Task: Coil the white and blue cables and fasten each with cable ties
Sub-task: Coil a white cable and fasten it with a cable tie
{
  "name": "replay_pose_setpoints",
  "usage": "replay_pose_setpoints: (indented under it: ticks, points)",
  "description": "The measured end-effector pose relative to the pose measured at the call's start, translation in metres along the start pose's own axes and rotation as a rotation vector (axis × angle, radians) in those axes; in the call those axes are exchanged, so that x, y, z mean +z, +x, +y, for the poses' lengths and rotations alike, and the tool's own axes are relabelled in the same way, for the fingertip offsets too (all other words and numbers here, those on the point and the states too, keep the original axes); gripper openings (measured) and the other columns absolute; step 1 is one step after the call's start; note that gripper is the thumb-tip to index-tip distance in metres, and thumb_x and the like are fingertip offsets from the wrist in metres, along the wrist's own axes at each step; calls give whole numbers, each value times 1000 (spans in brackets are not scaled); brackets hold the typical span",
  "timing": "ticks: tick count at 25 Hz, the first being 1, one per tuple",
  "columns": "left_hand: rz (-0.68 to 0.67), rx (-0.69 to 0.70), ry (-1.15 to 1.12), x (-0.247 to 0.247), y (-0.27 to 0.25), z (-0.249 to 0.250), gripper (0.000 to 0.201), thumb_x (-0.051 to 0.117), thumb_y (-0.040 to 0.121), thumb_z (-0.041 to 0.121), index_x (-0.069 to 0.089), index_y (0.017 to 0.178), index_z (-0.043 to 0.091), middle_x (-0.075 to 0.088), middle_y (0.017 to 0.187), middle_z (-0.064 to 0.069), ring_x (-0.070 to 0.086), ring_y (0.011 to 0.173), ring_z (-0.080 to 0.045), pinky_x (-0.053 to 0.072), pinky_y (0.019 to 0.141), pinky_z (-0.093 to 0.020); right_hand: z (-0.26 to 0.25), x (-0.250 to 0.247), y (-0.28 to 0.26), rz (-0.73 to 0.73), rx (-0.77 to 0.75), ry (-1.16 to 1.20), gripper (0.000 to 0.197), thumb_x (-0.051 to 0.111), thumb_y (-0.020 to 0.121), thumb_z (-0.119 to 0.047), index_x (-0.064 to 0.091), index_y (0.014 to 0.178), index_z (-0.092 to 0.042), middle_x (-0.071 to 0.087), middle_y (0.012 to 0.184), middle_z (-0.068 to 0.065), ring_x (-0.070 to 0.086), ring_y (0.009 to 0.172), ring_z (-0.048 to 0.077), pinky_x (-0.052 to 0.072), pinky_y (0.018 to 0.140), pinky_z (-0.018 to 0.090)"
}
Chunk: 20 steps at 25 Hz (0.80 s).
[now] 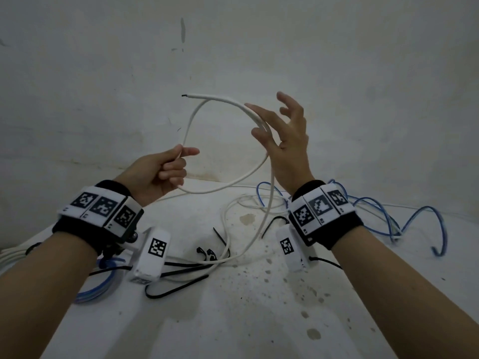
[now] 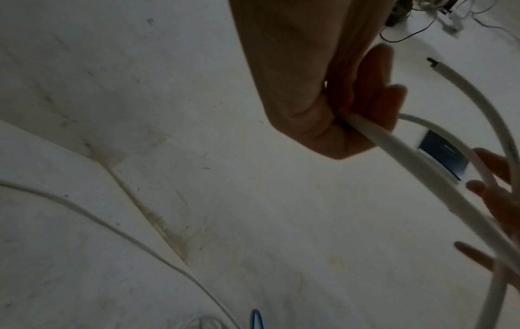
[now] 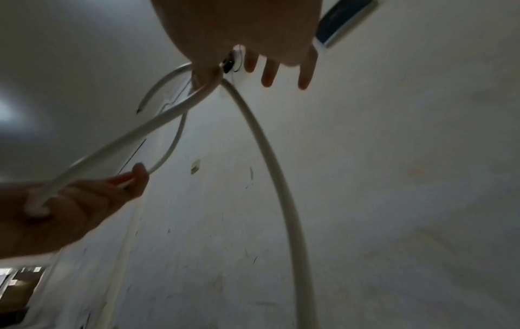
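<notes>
Left hand (image 1: 160, 172), at centre left of the head view, grips the white cable (image 1: 228, 186) in curled fingers, while the right hand (image 1: 285, 136), at centre right, spreads straight fingers with the raised loop running between thumb and forefinger; the blue cable (image 1: 404, 218) lies loose at right and black cable ties (image 1: 181, 287) lie at lower centre. Left wrist view: the fist (image 2: 323, 106) closes round the cable (image 2: 230, 163) at upper right. Right wrist view: the fingers (image 3: 305, 73) extend at top, cable (image 3: 275, 178) hanging below.
</notes>
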<state>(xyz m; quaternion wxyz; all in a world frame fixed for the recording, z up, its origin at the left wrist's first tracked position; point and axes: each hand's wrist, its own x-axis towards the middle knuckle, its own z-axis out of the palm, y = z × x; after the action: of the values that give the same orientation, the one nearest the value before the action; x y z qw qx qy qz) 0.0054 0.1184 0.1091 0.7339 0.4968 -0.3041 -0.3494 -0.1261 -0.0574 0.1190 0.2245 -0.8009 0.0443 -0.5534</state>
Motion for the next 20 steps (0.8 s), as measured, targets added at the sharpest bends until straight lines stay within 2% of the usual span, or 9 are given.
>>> replay_pose_setpoints:
  ticks: [3, 5, 7, 10, 12, 14, 16, 18, 20]
  points:
    - [2, 72, 110, 7, 3, 6, 29, 34, 97, 25, 57, 89, 11, 33, 39, 9, 27, 29, -4, 29, 34, -10, -7, 4, 1, 201, -225, -213, 28, 64, 82, -25, 67, 109, -32, 51, 128, 3, 52, 110, 17, 36, 96, 48]
    - [-24, 87, 197, 10, 4, 10, 28, 39, 94, 28, 61, 89, 12, 39, 42, 8, 26, 29, -4, 28, 34, -11, -7, 5, 6, 86, -297, -212, 28, 63, 83, -27, 66, 110, -32, 53, 131, 5, 50, 118, 19, 32, 102, 53]
    - [-85, 51, 258, 10, 4, 20, 28, 49, 84, 33, 68, 87, 14, 46, 43, 5, 27, 27, -3, 30, 34, -11, -5, 4, 11, -79, -321, -307, 31, 56, 86, -33, 62, 116, -38, 47, 139, 4, 39, 131, 23, 17, 107, 62]
    - [-175, -7, 332, 8, 6, 34, 34, 67, 58, 43, 76, 80, 19, 60, 49, 3, 35, 28, -1, 34, 34, -11, -5, 2, 18, -42, -446, -654, 37, 49, 85, -38, 56, 120, -44, 40, 145, 11, 28, 137, 29, 4, 104, 68]
    - [-207, 3, 301, 4, 10, 36, 46, 80, 44, 46, 77, 82, 21, 66, 55, 4, 40, 29, 0, 36, 34, -10, -9, -2, 22, -58, -363, -480, 32, 49, 89, -35, 57, 119, -43, 41, 145, 6, 29, 139, 25, -10, 105, 64]
    - [-206, 4, 226, -1, 13, 31, 55, 87, 34, 46, 78, 81, 20, 67, 55, 4, 43, 29, 0, 37, 34, -10, -9, -8, 25, -181, -115, -77, 27, 50, 92, -29, 57, 113, -44, 41, 146, -3, 25, 141, 15, -21, 107, 58]
    - [-200, -45, 232, -1, 13, 27, 39, 82, 46, 43, 78, 76, 18, 67, 54, 3, 46, 30, -1, 39, 34, -10, -8, -10, 24, -309, -77, 13, 25, 51, 91, -28, 57, 107, -47, 36, 149, -6, 16, 143, 13, -22, 106, 58]
    - [-211, -126, 326, 6, 11, 23, 28, 65, 58, 37, 77, 71, 16, 66, 52, 0, 51, 32, -4, 42, 34, -13, -4, -6, 21, -396, -329, -237, 24, 51, 87, -35, 62, 106, -45, 35, 149, -1, 15, 144, 24, -15, 104, 65]
    - [-242, -151, 418, 14, 14, 17, 28, 57, 67, 34, 73, 72, 11, 58, 44, -1, 49, 31, -7, 41, 34, -15, 3, 2, 16, -395, -573, -493, 30, 47, 83, -37, 66, 106, -41, 47, 141, 6, 36, 135, 32, -2, 101, 71]
